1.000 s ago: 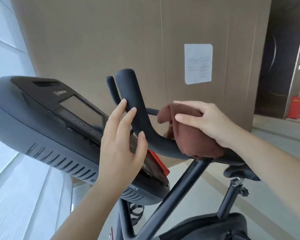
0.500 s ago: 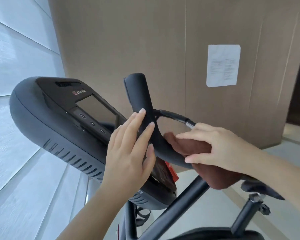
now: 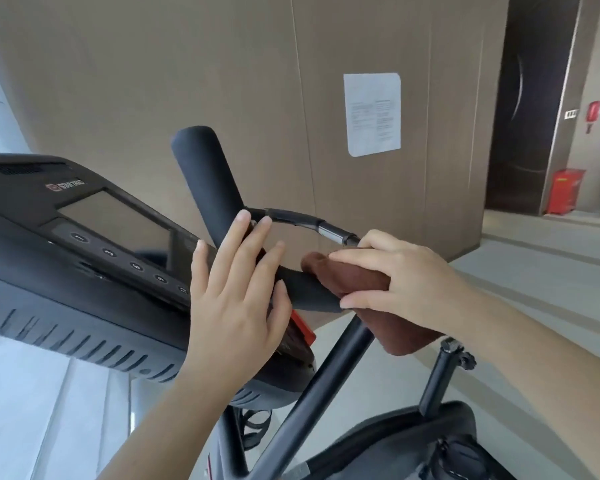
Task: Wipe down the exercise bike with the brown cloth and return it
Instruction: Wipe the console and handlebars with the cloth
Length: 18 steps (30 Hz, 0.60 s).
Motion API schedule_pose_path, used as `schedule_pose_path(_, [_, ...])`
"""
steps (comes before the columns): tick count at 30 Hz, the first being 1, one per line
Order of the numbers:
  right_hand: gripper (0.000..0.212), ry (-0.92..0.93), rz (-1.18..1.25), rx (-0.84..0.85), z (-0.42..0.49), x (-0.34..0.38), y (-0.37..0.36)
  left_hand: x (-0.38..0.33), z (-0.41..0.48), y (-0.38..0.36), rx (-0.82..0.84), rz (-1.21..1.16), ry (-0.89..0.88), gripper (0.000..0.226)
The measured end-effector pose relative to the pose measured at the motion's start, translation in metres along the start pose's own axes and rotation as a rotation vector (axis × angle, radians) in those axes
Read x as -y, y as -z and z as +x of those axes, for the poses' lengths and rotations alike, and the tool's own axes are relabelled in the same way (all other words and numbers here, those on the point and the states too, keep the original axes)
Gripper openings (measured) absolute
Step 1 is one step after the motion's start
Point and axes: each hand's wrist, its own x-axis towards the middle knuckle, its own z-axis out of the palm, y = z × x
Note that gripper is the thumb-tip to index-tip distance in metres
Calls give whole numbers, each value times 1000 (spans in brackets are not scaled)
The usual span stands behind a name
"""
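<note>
right hand (image 3: 409,289) has the cloth (image 3: 354,278) wrapped round the bike (image 3: 84,278) handlebar (image 3: 305,291), fingers over, thumb under, while left hand (image 3: 232,299) rests flat-fingered on the bar just beside it

The scene is viewed through one wide-angle camera worn on the head, placed above and behind both hands and aimed forward and down. The frame is tilted, so the wall (image 3: 187,81) beyond the hands is seen leaning. The range is close: the left hand (image 3: 232,306) and right hand (image 3: 406,285) are held mid-frame, with the forearms cut off by the bottom and right edges. Folds in the cloth (image 3: 406,337) under the right hand can be made out. The console (image 3: 84,271), left of the left hand, is cropped by the edge.
</note>
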Motion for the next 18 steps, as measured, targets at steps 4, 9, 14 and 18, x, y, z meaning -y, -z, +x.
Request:
schedule_pose_path(4, [48, 29, 16, 6, 0, -12, 4, -12, -3, -6, 42, 46, -46, 26])
schedule_pose_path(9, [41, 6, 131, 57, -11, -49, 21, -34, -10, -16, 117, 109, -41, 27])
schedule_pose_path(14, [32, 40, 206, 166, -2, -87, 31, -58, -3, -24, 226, 151, 1, 30])
schedule_pose_path(18, [31, 20, 215, 197, -11, -137, 35, -80, -1, -32, 246, 151, 87, 29])
